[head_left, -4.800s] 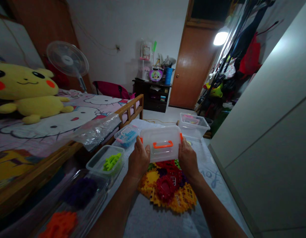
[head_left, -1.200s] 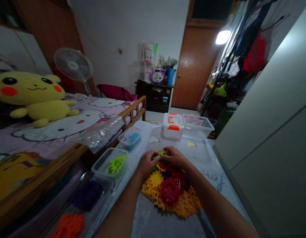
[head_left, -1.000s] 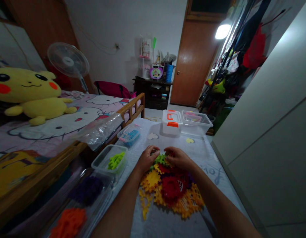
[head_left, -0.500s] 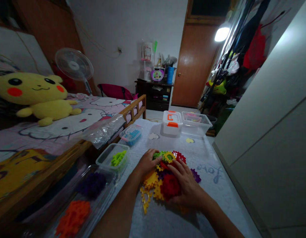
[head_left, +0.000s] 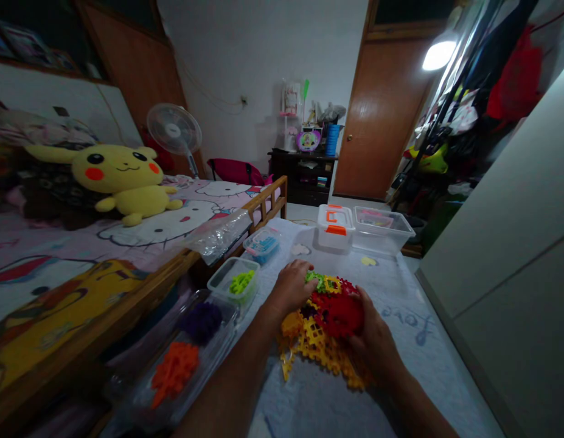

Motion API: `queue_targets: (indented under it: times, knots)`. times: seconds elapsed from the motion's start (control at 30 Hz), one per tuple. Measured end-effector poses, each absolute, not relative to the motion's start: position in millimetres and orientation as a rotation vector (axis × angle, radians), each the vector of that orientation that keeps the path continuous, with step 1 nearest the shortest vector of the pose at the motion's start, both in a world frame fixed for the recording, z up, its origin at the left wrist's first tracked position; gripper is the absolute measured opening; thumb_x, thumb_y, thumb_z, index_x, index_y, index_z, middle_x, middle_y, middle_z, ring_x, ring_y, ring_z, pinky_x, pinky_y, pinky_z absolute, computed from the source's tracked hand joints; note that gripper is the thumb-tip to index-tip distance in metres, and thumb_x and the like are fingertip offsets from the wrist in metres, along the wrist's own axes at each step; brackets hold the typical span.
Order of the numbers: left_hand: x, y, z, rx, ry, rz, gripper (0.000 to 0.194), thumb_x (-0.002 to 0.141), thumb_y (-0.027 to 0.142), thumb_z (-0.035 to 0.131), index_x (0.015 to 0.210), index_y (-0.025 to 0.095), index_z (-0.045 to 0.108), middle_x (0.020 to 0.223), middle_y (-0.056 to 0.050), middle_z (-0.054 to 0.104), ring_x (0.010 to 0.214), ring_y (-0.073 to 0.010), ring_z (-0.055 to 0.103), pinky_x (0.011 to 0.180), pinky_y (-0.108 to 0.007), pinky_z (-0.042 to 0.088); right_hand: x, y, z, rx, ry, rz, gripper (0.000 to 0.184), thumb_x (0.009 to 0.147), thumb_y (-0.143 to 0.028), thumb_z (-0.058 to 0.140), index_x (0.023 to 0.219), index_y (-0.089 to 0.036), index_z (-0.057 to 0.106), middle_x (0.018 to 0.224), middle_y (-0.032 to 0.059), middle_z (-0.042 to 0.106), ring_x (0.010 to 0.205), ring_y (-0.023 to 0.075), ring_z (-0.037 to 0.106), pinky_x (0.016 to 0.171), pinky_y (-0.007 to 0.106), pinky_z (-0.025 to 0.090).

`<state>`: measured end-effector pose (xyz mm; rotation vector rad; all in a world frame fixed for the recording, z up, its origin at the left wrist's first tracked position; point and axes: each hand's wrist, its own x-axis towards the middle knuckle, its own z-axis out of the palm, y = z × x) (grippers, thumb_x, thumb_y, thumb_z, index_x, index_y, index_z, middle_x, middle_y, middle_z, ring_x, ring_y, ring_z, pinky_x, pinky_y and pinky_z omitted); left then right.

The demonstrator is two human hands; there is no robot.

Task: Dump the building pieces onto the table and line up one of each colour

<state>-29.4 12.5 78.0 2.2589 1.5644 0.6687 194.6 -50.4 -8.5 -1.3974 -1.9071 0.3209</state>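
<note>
A heap of plastic building pieces with toothed edges lies on the pale blue cloth [head_left: 304,404] in front of me. My left hand [head_left: 291,289] curls around the heap's far left edge, thumb and fingers on green building pieces [head_left: 317,280]. On the right, my right hand [head_left: 379,334] is closed around red building pieces [head_left: 341,315], its thumb low and its fingers behind them. Yellow building pieces [head_left: 313,334] spread along the near side, and a yellow triangular piece [head_left: 286,367] lies at the near left. Some fingertips are hidden by the pieces.
Along the left edge stand a tub [head_left: 216,285] of lime pieces, a tray [head_left: 218,359] with purple and orange pieces, and a box [head_left: 262,244] of blue pieces. Two clear boxes, one orange-latched [head_left: 335,240], stand at the far end. A wooden bed rail [head_left: 176,271] borders the left.
My view has turned left. My right hand went from lying spread over the heap to gripping red pieces at its right side. More yellow pieces show in front.
</note>
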Motion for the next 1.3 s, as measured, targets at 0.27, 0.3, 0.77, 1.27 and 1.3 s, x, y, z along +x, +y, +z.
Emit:
queue_targets:
  times: [0.27, 0.3, 0.77, 1.27, 1.3]
  knots:
    - [-30.3, -16.7, 86.9, 2.329, 1.573, 0.621, 0.028, 0.089, 0.028, 0.059, 0.113, 0.016, 0.065, 0.116, -0.01, 0.068, 0.112, -0.0236, 0.06, 0.101, -0.036, 0.044, 189.6, -53.4, -2.7, -1.387, -1.902, 0.205, 0.062, 0.083, -0.025, 0.052, 0.143, -0.018, 0.04, 0.134, 0.0159, 0.058, 0.123, 0.0312, 0.057, 0.103, 0.053, 0.048]
    - [-33.1, -21.6, 87.8, 2.334, 1.577, 0.613, 0.027, 0.089, 0.028, 0.06, 0.113, 0.017, 0.065, 0.116, -0.009, 0.069, 0.112, -0.0235, 0.06, 0.101, -0.036, 0.044, 189.7, -54.0, -2.7, -1.363, -1.925, 0.187, 0.062, 0.081, -0.022, 0.051, 0.142, -0.018, 0.041, 0.135, 0.0162, 0.057, 0.124, 0.0312, 0.056, 0.105, 0.053, 0.046]
    - [-74.7, -36.3, 100.0, 2.425, 1.904, 0.582, 0.029, 0.089, 0.028, 0.061, 0.116, 0.018, 0.063, 0.116, -0.01, 0.067, 0.116, -0.0262, 0.057, 0.102, -0.04, 0.04, 197.0, -56.5, 2.2, -1.188, -2.051, 0.18, 0.059, 0.084, -0.024, 0.048, 0.143, -0.022, 0.043, 0.14, 0.0127, 0.053, 0.129, 0.0325, 0.049, 0.108, 0.058, 0.039]
    - [-100.7, -33.1, 84.3, 2.074, 2.422, 0.263, 0.031, 0.092, 0.008, 0.036, 0.107, 0.013, 0.063, 0.104, -0.016, 0.069, 0.101, -0.0307, 0.064, 0.083, -0.042, 0.046, 193.3, -56.7, 11.0, -1.254, -1.97, 0.188, 0.028, 0.092, -0.037, 0.053, 0.111, -0.023, 0.068, 0.129, 0.0114, 0.062, 0.12, 0.0322, 0.055, 0.103, 0.057, 0.043]
    - [-100.4, -32.3, 82.2, 2.084, 2.427, 0.281, 0.032, 0.092, 0.007, 0.035, 0.104, 0.014, 0.063, 0.104, -0.015, 0.069, 0.1, -0.0304, 0.064, 0.082, -0.042, 0.046, 193.4, -56.6, 10.8, -1.256, -1.966, 0.181, 0.027, 0.092, -0.037, 0.052, 0.11, -0.023, 0.068, 0.128, 0.0116, 0.062, 0.12, 0.032, 0.055, 0.103, 0.057, 0.043]
